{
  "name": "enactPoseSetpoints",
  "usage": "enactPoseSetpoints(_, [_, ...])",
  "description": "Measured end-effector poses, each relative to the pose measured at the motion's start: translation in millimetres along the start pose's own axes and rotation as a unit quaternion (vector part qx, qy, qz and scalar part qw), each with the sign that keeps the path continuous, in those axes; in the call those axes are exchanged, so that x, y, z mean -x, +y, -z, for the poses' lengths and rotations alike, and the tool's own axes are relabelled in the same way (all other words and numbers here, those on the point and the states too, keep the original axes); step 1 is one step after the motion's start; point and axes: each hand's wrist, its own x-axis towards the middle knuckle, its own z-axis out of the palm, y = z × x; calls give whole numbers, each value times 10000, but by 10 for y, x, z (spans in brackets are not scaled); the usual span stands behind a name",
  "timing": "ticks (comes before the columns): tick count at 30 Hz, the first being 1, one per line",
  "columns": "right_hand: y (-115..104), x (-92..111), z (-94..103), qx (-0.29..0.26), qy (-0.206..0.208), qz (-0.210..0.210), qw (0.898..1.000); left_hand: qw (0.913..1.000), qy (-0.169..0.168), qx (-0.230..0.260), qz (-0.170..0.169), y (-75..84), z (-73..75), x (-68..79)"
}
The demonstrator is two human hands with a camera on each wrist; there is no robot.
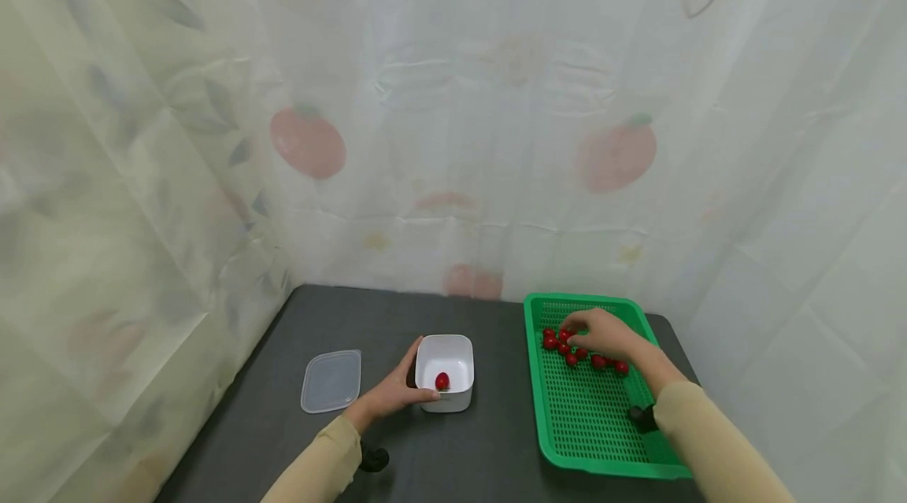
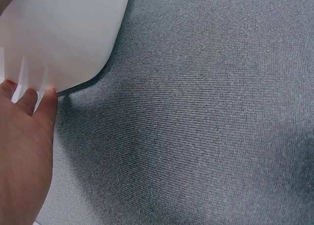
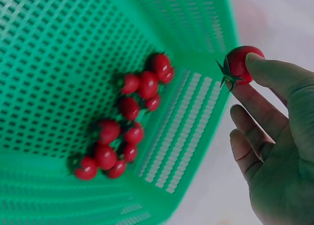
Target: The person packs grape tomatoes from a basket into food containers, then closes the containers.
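My left hand (image 1: 391,393) grips a white square plastic container (image 1: 460,401) from its left side, thumb at the near side and fingers round the far left. A single red cherry tomato (image 1: 442,381) lies inside it. In the left wrist view, fingertips press on the white wall (image 2: 78,33). Over the green basket my right hand (image 1: 602,332) pinches another cherry tomato (image 3: 244,63) between thumb and forefinger, its green stem end showing. Several more cherry tomatoes (image 3: 105,156) lie clustered on the basket floor beneath, towards one end.
The green perforated basket (image 1: 534,393) stands at the table's right side. A clear, flat lid (image 1: 331,382) lies left of the container. The dark grey table (image 1: 489,448) meets printed white curtains (image 1: 453,133) at the back. Black wrist straps (image 1: 373,457) show on the arms.
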Motion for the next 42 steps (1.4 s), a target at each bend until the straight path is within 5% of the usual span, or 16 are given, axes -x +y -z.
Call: enactPoseSetpoints(42, [-956,-1008,-613,-759,-930,872,9889,9999,66,-85,107,-27,11,-27])
